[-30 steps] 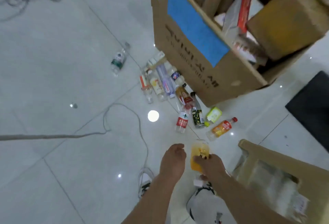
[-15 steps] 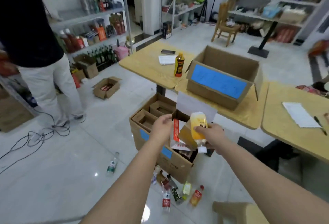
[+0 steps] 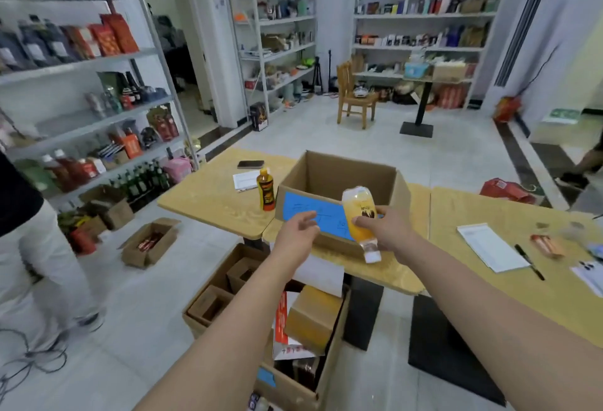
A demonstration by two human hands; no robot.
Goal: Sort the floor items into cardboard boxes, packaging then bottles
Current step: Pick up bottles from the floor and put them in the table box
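Note:
My right hand (image 3: 386,229) grips an orange juice bottle (image 3: 360,214) upside down, white cap pointing down, in front of the near wall of an open cardboard box (image 3: 339,167) with a blue label (image 3: 313,216) that stands on the wooden table (image 3: 212,195). My left hand (image 3: 298,231) hovers open just left of the bottle, fingers relaxed, holding nothing. Below the table, a second cardboard box (image 3: 228,270) on the floor holds smaller cartons and packaging.
A brown bottle (image 3: 266,189), a phone and papers lie on the table left of the box. Papers and a pen (image 3: 528,262) are on the right table. A person stands at the left by shelving. A small open box (image 3: 150,242) sits on the floor.
I have risen from the floor bottles with the orange bottle in my right hand and brought it up to the blue-labelled box on the table. The left hand rose alongside.

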